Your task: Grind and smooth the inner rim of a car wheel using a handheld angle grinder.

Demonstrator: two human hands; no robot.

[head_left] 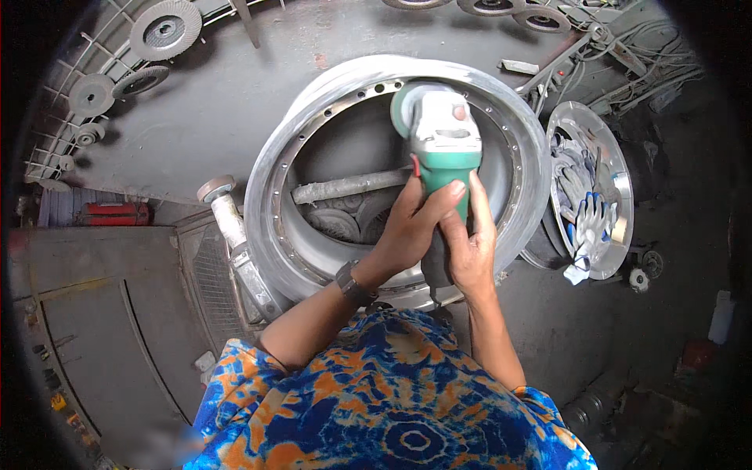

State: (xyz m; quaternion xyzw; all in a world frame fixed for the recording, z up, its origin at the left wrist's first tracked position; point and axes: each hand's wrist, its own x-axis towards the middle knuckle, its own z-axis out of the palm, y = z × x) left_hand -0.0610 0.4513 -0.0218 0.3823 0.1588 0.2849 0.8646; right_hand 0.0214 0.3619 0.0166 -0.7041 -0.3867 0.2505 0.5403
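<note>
An angle grinder (pixel 453 160) with a green body and a silver head is held up over a large metal wheel rim (pixel 262 184). Its disc (pixel 405 110) points to the far left. My left hand (pixel 411 223) wraps the green body from the left, beside a red part. From the right, my right hand (pixel 474 254) closes on the same body, lower down. Small holes run round the rim's inner flange. Whether the disc touches the rim cannot be told from here.
Inside the rim's opening lie a grey bar (pixel 352 188) and several worn discs (pixel 333 225). A shiny round pan (pixel 623 180) with gloves (pixel 593 219) stands at the right. A metal post (pixel 229 223) rises left of the rim. Flap discs (pixel 164 30) hang on a wire rack.
</note>
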